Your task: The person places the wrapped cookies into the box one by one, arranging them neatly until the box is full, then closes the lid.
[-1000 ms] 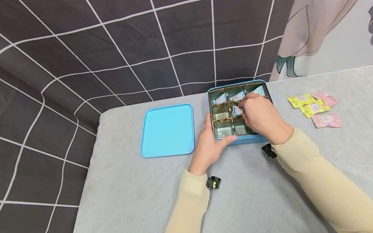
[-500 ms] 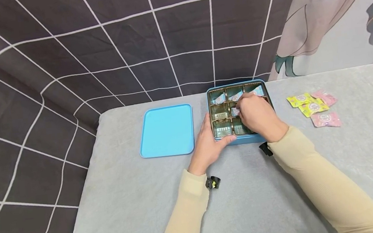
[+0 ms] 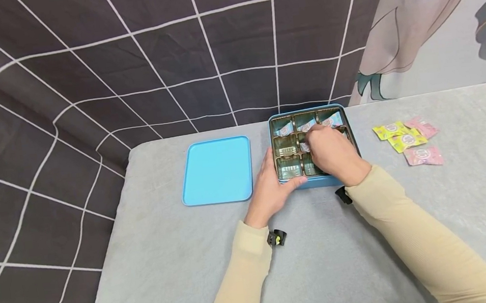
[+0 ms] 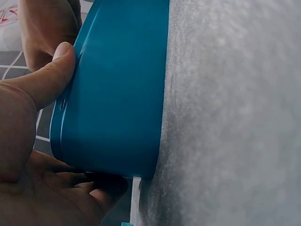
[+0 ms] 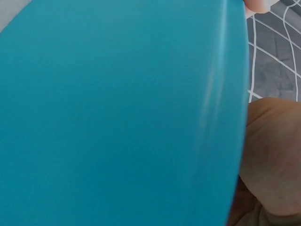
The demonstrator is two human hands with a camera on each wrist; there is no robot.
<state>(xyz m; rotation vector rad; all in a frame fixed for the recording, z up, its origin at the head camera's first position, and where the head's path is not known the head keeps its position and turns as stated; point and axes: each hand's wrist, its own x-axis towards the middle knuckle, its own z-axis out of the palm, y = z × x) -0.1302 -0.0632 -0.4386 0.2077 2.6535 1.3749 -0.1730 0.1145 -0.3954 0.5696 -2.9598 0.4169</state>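
Note:
A blue tin box (image 3: 317,182) with a gold divided tray stands near the back of the table. My left hand (image 3: 269,190) grips its near left corner; in the left wrist view the thumb lies on the rim of the box (image 4: 117,94). My right hand (image 3: 334,154) reaches into the middle compartment and pinches a blue wrapped candy (image 3: 304,147), mostly covered by the fingers. Blue candies (image 3: 285,129) sit in the back row's compartments. The box wall (image 5: 131,113) hides the right fingertips in the right wrist view.
A light blue lid (image 3: 216,171) lies flat left of the box. To the right are yellow candies (image 3: 407,141) and pink candies (image 3: 423,156) on the grey cloth (image 3: 169,258). A dark grid-patterned curtain (image 3: 240,38) hangs behind the table.
My right hand has moved slightly left and lower into the middle compartment with the blue candy, covering more of it. The left hand keeps its grip on the box corner.

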